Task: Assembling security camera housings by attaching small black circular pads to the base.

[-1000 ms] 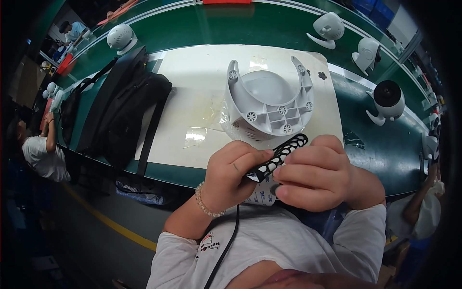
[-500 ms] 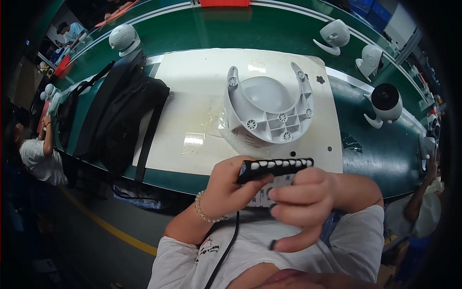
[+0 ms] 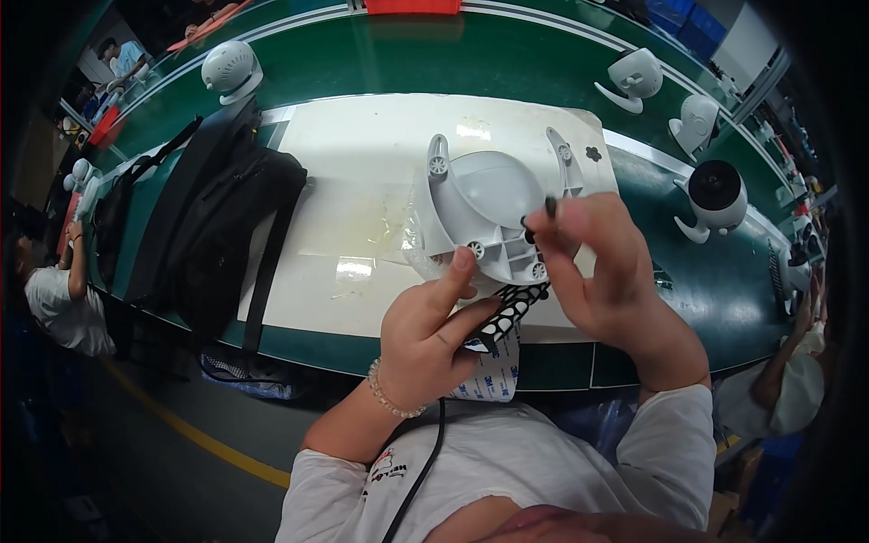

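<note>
Nearest us, our left hand (image 3: 433, 335) closes on a black-and-white sheet of pads (image 3: 505, 312), kept low for easy picking. Just beyond, our right hand (image 3: 602, 267) pinches one small black pad (image 3: 549, 207) between fingertips over the white plastic base (image 3: 484, 213), which lies underside-up on the white mat (image 3: 362, 181).

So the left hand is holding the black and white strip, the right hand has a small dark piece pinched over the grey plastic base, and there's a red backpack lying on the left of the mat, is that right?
Not quite: the backpack is black, not red, as the head view shows. The rest holds: the left hand holds the black and white strip, and the right hand pinches a small dark piece over the grey plastic base.
</note>
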The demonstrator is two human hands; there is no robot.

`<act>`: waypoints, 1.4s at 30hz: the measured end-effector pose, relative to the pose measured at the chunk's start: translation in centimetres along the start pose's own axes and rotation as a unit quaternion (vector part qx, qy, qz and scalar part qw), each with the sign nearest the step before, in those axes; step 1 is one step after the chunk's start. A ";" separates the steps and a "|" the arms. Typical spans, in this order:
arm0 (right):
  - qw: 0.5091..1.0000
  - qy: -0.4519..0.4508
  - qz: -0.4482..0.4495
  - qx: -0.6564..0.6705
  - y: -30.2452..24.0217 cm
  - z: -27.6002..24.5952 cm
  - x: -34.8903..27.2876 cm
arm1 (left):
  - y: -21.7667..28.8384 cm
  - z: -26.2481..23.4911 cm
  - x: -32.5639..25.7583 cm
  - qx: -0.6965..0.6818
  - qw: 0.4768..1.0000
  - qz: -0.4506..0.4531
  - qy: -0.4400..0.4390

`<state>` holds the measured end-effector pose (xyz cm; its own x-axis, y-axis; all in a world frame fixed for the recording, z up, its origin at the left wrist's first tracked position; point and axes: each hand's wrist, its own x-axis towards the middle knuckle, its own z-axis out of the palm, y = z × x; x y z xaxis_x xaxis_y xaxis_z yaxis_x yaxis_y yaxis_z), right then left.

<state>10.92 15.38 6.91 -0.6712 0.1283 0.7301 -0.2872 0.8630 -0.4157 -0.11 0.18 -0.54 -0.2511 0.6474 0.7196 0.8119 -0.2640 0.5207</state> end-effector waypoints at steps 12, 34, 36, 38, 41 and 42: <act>0.966 -0.145 -0.102 -0.188 -3.7 -1.5 -0.2 | -0.8 0.5 -1.4 -0.069 0.997 -0.017 -0.038; 0.955 -0.121 -0.069 -0.261 -3.8 -1.6 -3.0 | -0.5 0.6 -0.4 0.000 1.000 0.019 0.012; 0.936 -0.184 -0.016 -0.300 -4.8 -1.8 -3.2 | -0.5 0.7 -0.4 0.002 1.000 0.017 0.013; 0.967 -0.136 0.019 -0.214 -3.4 -2.0 -3.1 | -0.5 0.6 -0.5 0.011 1.000 0.013 0.016; 0.983 -0.004 0.175 -0.049 -0.4 -2.5 -3.0 | -0.5 0.8 -0.6 0.018 1.000 0.013 0.017; 0.982 0.013 0.183 -0.051 0.9 -2.8 -3.3 | -0.4 0.9 -0.6 0.019 1.000 0.011 0.016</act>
<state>14.78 17.16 5.68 -0.6990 0.4495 0.5561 0.0399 0.8010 -0.5973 0.14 0.56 -1.60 -0.2494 0.6182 0.7454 0.8363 -0.2506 0.4876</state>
